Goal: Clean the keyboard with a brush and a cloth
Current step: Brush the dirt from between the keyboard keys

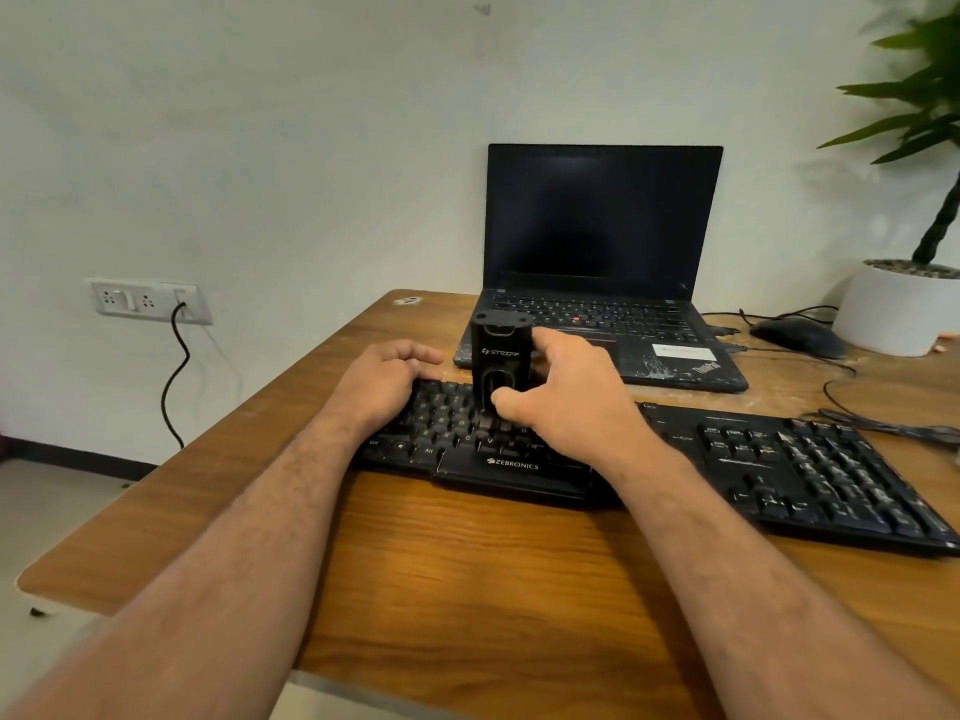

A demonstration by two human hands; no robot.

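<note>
Bench (467,579): wood-grain top, runs from your near edge to the far wall; carries everything below.
Laptop (602,241): open, screen dark, at the far side, just behind the keyboard.
Keyboard (810,470): black, ZEBRONICS on its near edge, lies slanted across the middle, right end nearer to you.
Plant pot (893,314): white, far right corner, green leaves above it.
Mouse (797,337): black, far right, between laptop and pot, cable trailing.
Wall socket (148,301): far left on the wall, black cord plugged in and hanging down.
Left hand (384,379): yours, rests on the keyboard's left end, fingers loosely curled over the far edge, holding nothing.
Right hand (566,397): yours, fingers and thumb wrapped round the brush.
Brush (500,361): black block, upright, lower end on the keys left of centre.
</note>
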